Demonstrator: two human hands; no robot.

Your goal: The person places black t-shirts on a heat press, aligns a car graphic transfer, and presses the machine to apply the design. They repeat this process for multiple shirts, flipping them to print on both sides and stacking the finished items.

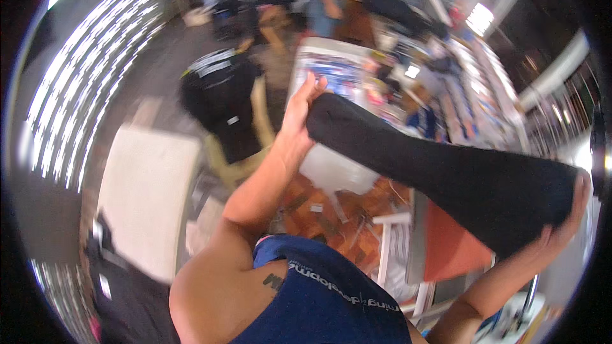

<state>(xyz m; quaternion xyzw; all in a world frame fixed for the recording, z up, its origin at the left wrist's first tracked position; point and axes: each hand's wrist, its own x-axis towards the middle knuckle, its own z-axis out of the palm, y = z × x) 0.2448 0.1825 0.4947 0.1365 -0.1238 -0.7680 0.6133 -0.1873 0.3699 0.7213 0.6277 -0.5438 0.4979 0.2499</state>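
Note:
A long black cloth (408, 159) stretches between my two hands in front of me, narrow at its left end and broad toward the right. My left hand (301, 111) is closed around the narrow end, with the thumb side pointing up. At the broad end my right hand (564, 220) grips the lower edge; its fingers are somewhat smeared by motion. The cloth hangs above the floor and partly covers an orange panel (452, 242) below its broad end.
To the left is a pale flat board (146, 197), with a black garment (131, 293) near it. A black T-shirt (220, 102) lies over a yellowish frame. Ahead stands a white table (312, 51) beside cluttered goods; another person (325, 0) is beyond. A white frame (386, 248) stands low right.

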